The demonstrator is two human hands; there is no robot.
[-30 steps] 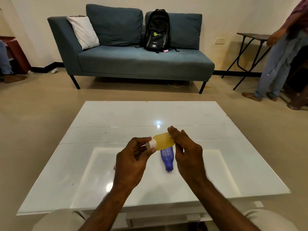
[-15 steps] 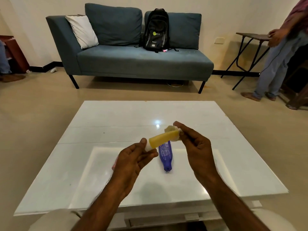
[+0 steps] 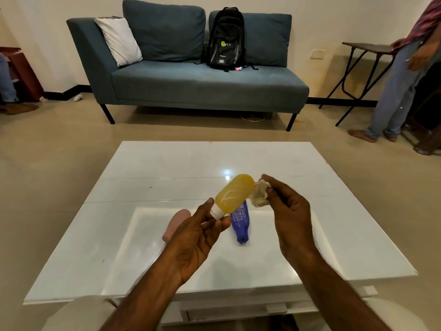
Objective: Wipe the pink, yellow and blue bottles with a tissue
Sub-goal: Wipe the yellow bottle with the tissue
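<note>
Our left hand (image 3: pixel 198 237) pinches the white cap end of the yellow bottle (image 3: pixel 235 194) between thumb and fingertips, tilting the body up and away so its whole side stays bare for wiping. Our right hand (image 3: pixel 290 211) is closed on a crumpled tissue (image 3: pixel 259 195), pressed against the bottle's far side near its rounded base; gripping by the cap keeps our fingers out of the tissue's path. Just below and between the hands, the blue bottle (image 3: pixel 240 222) lies on the white table (image 3: pixel 358 235), cap toward us. The pink bottle (image 3: pixel 176 224) lies to the left of the left hand, partly hidden behind it. Both rest within easy reach, we judge, for their turn.
</note>
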